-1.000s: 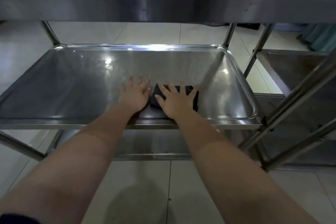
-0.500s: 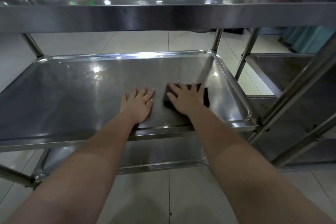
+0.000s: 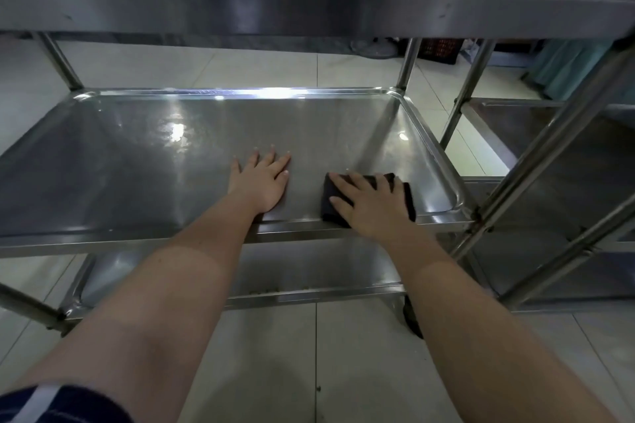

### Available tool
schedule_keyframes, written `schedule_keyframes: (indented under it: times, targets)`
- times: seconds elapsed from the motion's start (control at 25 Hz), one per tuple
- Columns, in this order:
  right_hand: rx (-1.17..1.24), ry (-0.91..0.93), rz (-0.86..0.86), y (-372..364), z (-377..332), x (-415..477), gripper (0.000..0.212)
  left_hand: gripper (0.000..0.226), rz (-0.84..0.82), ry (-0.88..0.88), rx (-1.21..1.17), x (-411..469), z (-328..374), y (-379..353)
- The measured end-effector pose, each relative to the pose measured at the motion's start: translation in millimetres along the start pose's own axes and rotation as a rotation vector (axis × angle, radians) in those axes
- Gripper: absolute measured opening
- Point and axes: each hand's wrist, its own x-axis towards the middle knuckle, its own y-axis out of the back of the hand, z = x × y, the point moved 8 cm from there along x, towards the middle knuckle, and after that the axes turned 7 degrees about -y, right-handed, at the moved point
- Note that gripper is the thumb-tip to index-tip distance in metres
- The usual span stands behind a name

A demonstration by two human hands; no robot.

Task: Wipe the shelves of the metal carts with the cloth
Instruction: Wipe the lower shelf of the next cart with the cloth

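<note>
Pressing flat w/ straight, spread fingers, right hand covers dark cloth at middle shelf front-right corner, cloth's long axis running left-right. Left hand lies flat, fingers straight, on bare shelf just beside.

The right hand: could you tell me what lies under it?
A dark cloth lies under the right hand, flat on the middle shelf. The cloth's middle is hidden.
</note>
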Motion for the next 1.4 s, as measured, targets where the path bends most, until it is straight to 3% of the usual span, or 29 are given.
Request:
schedule_keyframes:
  times: [0.12,0.2,0.24,0.32,0.52,0.72,0.8,0.88,0.96,1.12,1.4]
  targets:
    - [0.230,-0.004,-0.011,21.6,11.7,5.4,0.047,0.044,0.169,-0.041,0.007,-9.4,12.6,25.4]
    - [0.242,-0.106,-0.007,33.7,50.9,7.9,0.045,0.037,0.266,-0.139,-0.271,-16.6,46.5,39.4]
    - [0.223,-0.126,-0.066,31.2,62.1,5.6,0.044,0.036,0.243,-0.198,-0.374,-17.8,69.8,39.7]
    - [0.273,-0.111,-0.118,27.7,63.5,-1.6,0.039,0.036,0.147,-0.328,-0.323,-19.1,116.7,32.4]
    - [0.393,-0.022,0.101,54.6,40.9,-27.9,0.035,0.038,0.161,-0.303,-0.136,-34.2,133.9,32.0]
    - [0.558,0.174,0.353,67.9,30.4,-106.8,0.025,0.032,0.466,-0.469,-0.105,-117.9,139.5,60.0]
    - [0.578,0.260,0.368,50.7,29.5,-135.7,0.027,0.036,0.530,-0.522,-0.055,-154.9,139.9,45.0]
    - [0.568,0.287,0.283,10.2,27.7,-148.9,0.029,0.032,0.483,-0.549,0.011,-177.3,137.4,7.0]
    - [0.587,0.258,0.155,-43.0,24.1,-150.1,0.026,0.028,0.318,-0.552,0.019,-180.0,129.3,-47.3]
    - [0.643,0.194,0.050,-135.3,25.9,-139.3,0.024,0.033,0.045,-0.408,-0.242,-165.2,104.4,-146.4]
    - [0.777,0.028,0.099,-233.5,52.1,-95.5,0.029,0.027,0.116,-0.291,-0.524,-120.3,85.1,-236.1]
